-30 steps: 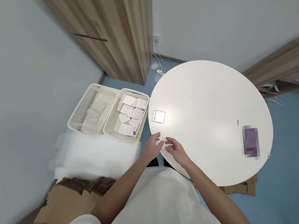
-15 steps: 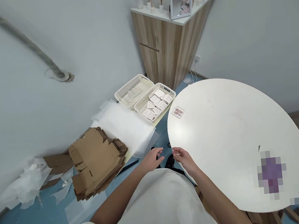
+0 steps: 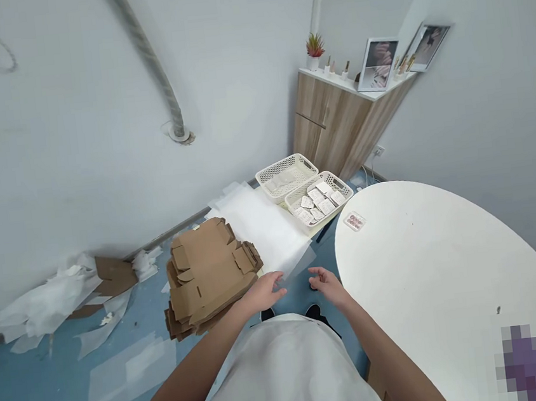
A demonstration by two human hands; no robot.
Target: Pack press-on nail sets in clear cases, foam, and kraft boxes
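My left hand [image 3: 264, 291] hangs in front of my body with its fingers apart and nothing in it, close to the right edge of a stack of flattened brown cardboard boxes [image 3: 212, 264]. Opposite it, my right hand [image 3: 329, 285] is empty too, fingers loosely bent and apart, beside the left rim of a round white table [image 3: 427, 260]. White sheets [image 3: 265, 226] lie just beyond the cardboard. Near the table's far left edge rests a small clear case [image 3: 355, 220] with pinkish pieces inside.
Behind the sheets stand two white plastic baskets; the nearer basket [image 3: 292, 205] holds several white cards, the farther basket [image 3: 262, 177] clear packets. A wooden cabinet [image 3: 330, 114] fills the corner. Crumpled white wrapping [image 3: 53, 303] litters the blue floor at left. A pixelated purple patch covers the table's lower right.
My view has turned left, so the table, baskets and cabinet sit farther right and lower in the picture. My hands are slightly wider apart, the left one nearer the cardboard. Both stay empty.
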